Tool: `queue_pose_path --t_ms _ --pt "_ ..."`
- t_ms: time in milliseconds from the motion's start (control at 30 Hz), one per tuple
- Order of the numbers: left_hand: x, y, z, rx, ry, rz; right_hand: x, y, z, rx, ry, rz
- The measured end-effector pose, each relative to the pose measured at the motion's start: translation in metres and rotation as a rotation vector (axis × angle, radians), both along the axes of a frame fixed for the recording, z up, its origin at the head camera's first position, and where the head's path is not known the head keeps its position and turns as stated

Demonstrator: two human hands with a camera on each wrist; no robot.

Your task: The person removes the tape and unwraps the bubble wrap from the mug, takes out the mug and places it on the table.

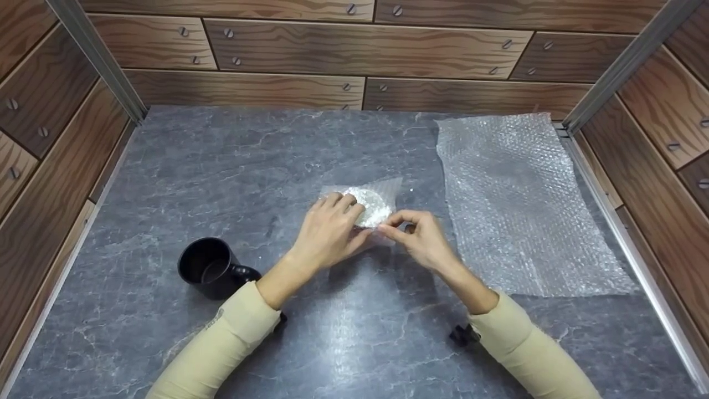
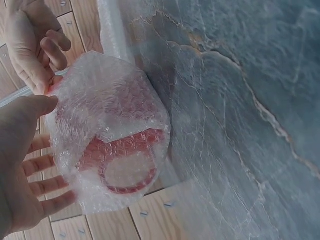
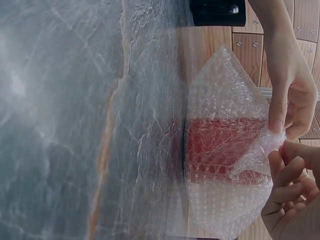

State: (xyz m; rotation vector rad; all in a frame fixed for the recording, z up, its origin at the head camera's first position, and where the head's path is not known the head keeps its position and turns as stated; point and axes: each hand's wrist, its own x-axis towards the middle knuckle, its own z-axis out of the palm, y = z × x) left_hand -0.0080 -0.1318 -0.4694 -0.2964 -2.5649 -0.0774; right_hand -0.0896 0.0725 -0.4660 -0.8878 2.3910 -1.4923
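Note:
A red mug (image 3: 215, 150) with a loop handle stands on the table, wrapped in clear bubble wrap (image 2: 107, 95). Its handle shows through the wrap in the left wrist view, and a wrap corner sticks out to the side in the right wrist view. My left hand (image 1: 328, 230) holds the wrapped mug from the left, fingers over its top and side, thumb on the near edge of the wrap. From the right, my right hand (image 1: 422, 238) pinches a wrap edge between thumb and forefinger, close to the left thumb. Something small and pinkish-red shows at the pinch; its kind is unclear.
A black mug (image 1: 207, 271) stands at the left, handle toward my left forearm. A flat sheet of bubble wrap (image 1: 515, 210) lies along the right side of the grey marbled table (image 1: 249, 149). Wood-patterned walls (image 1: 365, 50) and metal rails (image 1: 642, 266) bound the space.

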Motion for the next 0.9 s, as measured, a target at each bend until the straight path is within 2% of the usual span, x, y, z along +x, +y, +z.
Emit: queue_pose_path --t_ms 233,567,900 --pt "-0.0026 0.0018 -0.0031 0.009 0.049 -0.014 0.0003 0.0005 0.0008 -0.003 -0.029 0.009" --pt "-0.0045 0.0019 -0.0055 0.003 0.077 -0.010 0.0011 0.0002 0.0012 -0.011 -0.070 0.018" --pt "-0.0043 0.0031 -0.0050 -0.010 0.056 0.008 0.0016 0.0007 0.0023 -0.025 -0.157 0.041"
